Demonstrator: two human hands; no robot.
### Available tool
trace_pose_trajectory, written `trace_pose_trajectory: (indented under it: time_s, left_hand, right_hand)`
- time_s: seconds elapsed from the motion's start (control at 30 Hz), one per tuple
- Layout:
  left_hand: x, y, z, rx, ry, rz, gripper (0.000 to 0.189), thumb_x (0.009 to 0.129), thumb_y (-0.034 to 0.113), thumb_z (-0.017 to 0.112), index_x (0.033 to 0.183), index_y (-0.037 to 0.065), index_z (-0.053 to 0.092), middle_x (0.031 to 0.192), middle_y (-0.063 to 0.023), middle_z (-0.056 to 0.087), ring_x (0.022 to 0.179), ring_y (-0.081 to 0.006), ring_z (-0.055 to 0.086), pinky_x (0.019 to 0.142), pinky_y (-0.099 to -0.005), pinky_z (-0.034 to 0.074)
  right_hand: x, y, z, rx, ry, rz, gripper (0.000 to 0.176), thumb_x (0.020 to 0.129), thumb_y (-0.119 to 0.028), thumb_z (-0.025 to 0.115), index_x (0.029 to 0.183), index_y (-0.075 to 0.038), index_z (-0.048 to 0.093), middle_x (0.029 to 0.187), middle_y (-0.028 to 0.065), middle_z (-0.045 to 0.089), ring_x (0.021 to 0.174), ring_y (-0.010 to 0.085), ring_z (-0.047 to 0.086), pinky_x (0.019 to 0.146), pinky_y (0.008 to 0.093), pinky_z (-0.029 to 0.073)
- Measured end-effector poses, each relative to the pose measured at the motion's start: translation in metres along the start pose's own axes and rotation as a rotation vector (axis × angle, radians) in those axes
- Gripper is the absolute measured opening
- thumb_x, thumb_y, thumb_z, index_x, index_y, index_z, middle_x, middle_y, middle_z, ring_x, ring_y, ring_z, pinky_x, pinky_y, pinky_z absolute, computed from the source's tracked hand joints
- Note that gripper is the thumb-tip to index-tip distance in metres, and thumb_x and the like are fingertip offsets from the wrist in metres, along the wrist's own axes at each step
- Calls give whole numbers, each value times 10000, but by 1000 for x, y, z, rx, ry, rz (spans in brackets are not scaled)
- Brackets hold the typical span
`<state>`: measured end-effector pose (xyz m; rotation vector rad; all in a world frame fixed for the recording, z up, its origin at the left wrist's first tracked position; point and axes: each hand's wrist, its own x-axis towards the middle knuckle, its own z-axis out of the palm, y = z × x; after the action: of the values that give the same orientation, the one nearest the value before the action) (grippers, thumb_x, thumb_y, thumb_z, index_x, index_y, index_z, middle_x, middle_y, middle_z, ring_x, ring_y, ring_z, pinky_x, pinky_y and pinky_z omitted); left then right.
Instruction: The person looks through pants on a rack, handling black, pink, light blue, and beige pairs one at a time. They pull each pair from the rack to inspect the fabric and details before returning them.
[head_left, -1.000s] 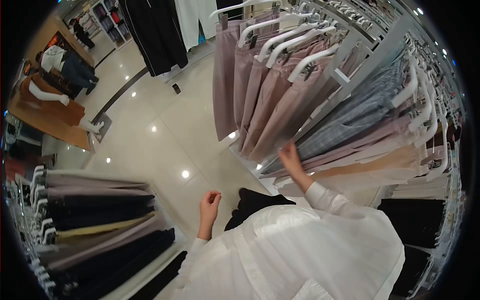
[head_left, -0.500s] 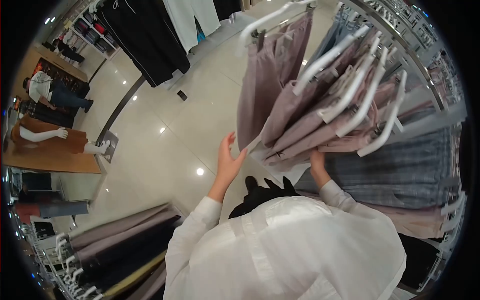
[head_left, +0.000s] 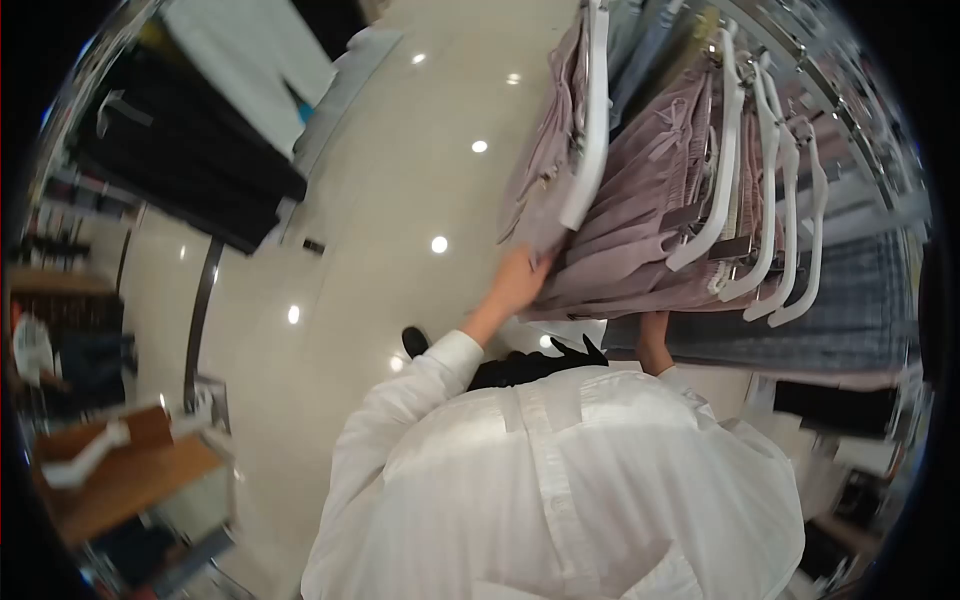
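Mauve pants (head_left: pixel 640 190) hang folded over white hangers (head_left: pixel 733 170) on a metal rack at the upper right. My left hand (head_left: pixel 518 280) is at the lower edge of a separate mauve pair (head_left: pixel 550 150) on the leftmost hanger (head_left: pixel 595 120); its fingertips are partly hidden by the cloth and blurred, so its grip is unclear. Under the bottom edge of the other mauve pants is my right hand (head_left: pixel 655 335), its fingers hidden behind the fabric. Grey-blue checked pants (head_left: pixel 800 335) hang just right of it.
Black pants (head_left: pixel 190 150) and white pants (head_left: pixel 240 60) hang at the upper left. A person (head_left: pixel 35 350) stands at the far left, above a wooden display (head_left: pixel 140 480). A small dark object (head_left: pixel 314 246) lies on the glossy floor (head_left: pixel 370 200).
My left hand has moved right and up to the mauve cloth. The leftmost hanger has swung to nearly upright in view, and the other mauve pants now show more broadly. The whole view has shifted.
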<state>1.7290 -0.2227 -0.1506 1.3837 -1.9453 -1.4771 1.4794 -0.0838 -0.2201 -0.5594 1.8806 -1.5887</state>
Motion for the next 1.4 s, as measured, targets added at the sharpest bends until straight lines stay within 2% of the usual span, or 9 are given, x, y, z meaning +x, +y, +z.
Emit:
trace_pose_trajectory:
  time_s: [0.07, 0.13, 0.27, 0.37, 0.57, 0.8, 1.0, 1.27, 1.4]
  left_hand:
    - [-10, 5, -12, 14, -83, 194, 343, 813, 185, 508, 1091, -11, 467, 986, -269, 542, 907, -427, 515, 769, -454, 412]
    - [-18, -5, -27, -7, -177, 370, 314, 808, 155, 498, 1077, -4, 470, 986, -256, 544, 902, -429, 512, 764, -457, 412]
    - [-23, -26, -71, 31, -255, 545, 284, 859, 193, 450, 1058, -3, 500, 960, -240, 565, 881, -409, 530, 761, -442, 423]
    - [-18, -29, -96, 48, -466, 603, 359, 823, 162, 488, 1146, 14, 436, 1017, -229, 551, 933, -413, 510, 799, -449, 411]
    - [-8, -47, -112, 18, -730, 731, 515, 799, 166, 536, 1272, 35, 379, 1186, -193, 493, 1089, -362, 461, 928, -403, 369]
    - [102, -35, -162, -159, -404, 411, 497, 817, 133, 544, 1281, 59, 381, 1248, -103, 471, 1147, -225, 450, 920, -366, 383]
    - [235, 24, -173, -159, -167, 712, 962, 672, 257, 744, 1389, 87, 126, 1379, -142, 288, 1240, -272, 333, 977, -434, 310]
    - [308, 86, -174, 12, -825, 454, 502, 720, 223, 714, 1146, 36, 525, 1080, -90, 585, 1035, -188, 522, 895, -293, 392]
    - [378, 40, -160, 103, -819, 789, 397, 729, 240, 692, 1067, 58, 591, 997, -87, 628, 918, -208, 585, 801, -295, 438]
  right_hand:
    - [-26, 10, 15, 25, 112, 37, 420, 856, -168, 498, 1237, -30, 387, 1115, 88, 509, 1011, 199, 478, 867, 296, 380]
    - [-58, 11, 36, -76, -153, 589, 464, 805, -98, 511, 1248, -41, 381, 1106, 93, 514, 995, 177, 482, 808, 280, 405]
    - [-139, -64, 152, -66, -438, 224, 766, 742, -67, 602, 1377, -57, 175, 1245, 154, 414, 1126, 221, 420, 890, 310, 386]
    - [-157, -121, 223, 30, -199, -280, 698, 758, -126, 643, 1335, -29, 262, 1227, 154, 441, 1116, 213, 427, 895, 322, 378]
    - [-125, -125, 211, 19, 325, 259, 448, 829, -215, 591, 1170, 38, 451, 1163, 114, 514, 1056, 185, 460, 925, 296, 333]
    - [-65, -93, 181, 67, 452, -45, 432, 859, -190, 525, 1208, 49, 436, 1236, 98, 462, 1123, 183, 419, 953, 267, 296]
    - [-33, -73, 184, -44, 512, -138, 452, 851, -172, 523, 1223, 62, 417, 1279, 113, 431, 1195, 188, 365, 986, 267, 251]
    - [-46, -74, 151, -640, 573, -18, 436, 832, -171, 558, 1219, -3, 448, 1280, 151, 447, 1215, 279, 373, 1012, 331, 257]
    - [-50, -55, 132, -735, 615, -72, 370, 826, -181, 564, 1129, 24, 506, 1186, 167, 523, 1135, 302, 457, 957, 353, 332]
